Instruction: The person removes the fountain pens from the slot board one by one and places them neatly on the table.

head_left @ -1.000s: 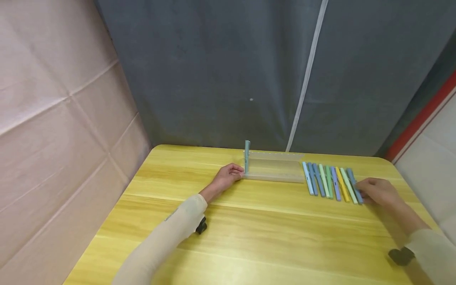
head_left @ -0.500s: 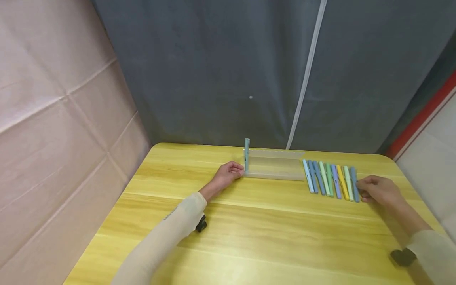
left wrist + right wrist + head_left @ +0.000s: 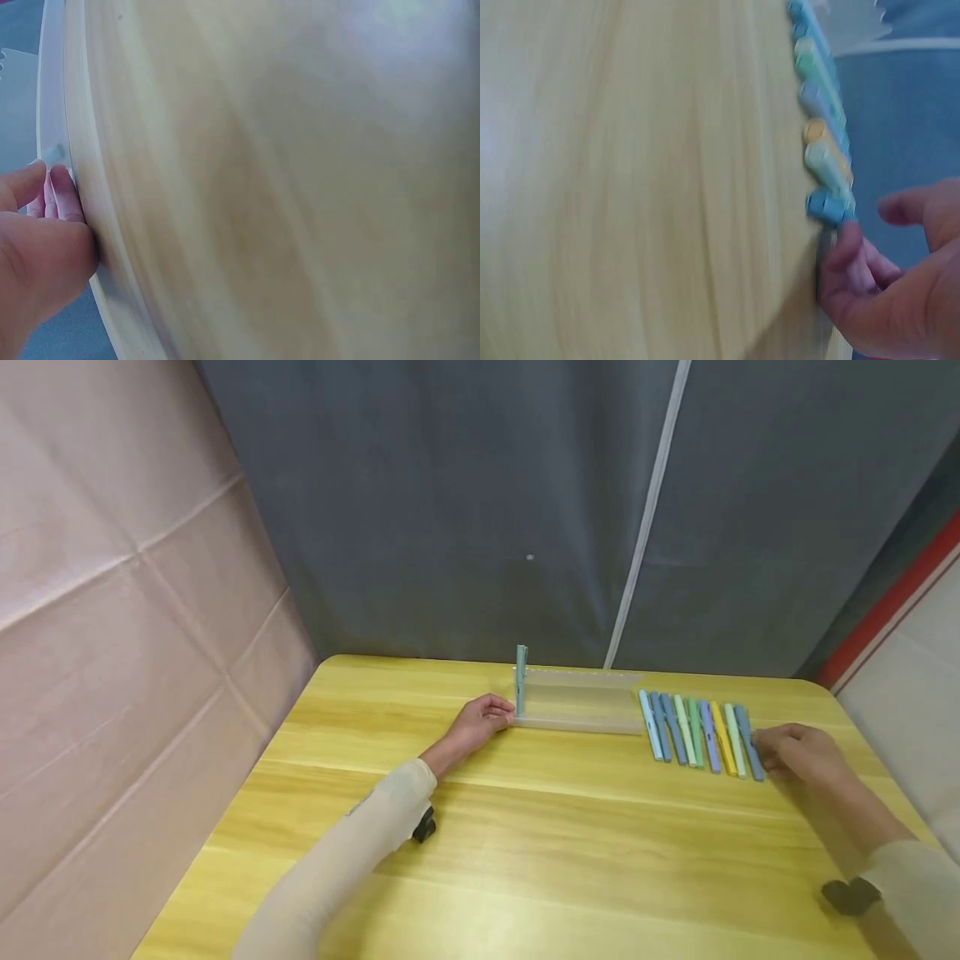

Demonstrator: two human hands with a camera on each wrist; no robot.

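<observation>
A translucent pen holder (image 3: 577, 708) stands at the back of the yellow table (image 3: 525, 843). One teal pen (image 3: 521, 679) stands upright in its left end. My left hand (image 3: 487, 716) holds that left end, fingertips (image 3: 61, 196) against it. To the holder's right, several pastel pens (image 3: 693, 732) lie side by side in a row (image 3: 817, 127). My right hand (image 3: 795, 752) is at the row's right side. Its curled fingers touch the near end of the rightmost blue-grey pen (image 3: 748, 742), the index fingertip (image 3: 846, 234) against that pen (image 3: 825, 206), the thumb apart from it.
A grey curtain (image 3: 487, 510) with a white strip hangs behind the table. A pinkish padded wall (image 3: 127, 610) closes the left side. The wide wooden surface (image 3: 300, 187) stretches from the holder to the table's near edge. Both sleeves are beige.
Both hands keep their places at the holder and the rightmost pen. Only the head view has shifted slightly.
</observation>
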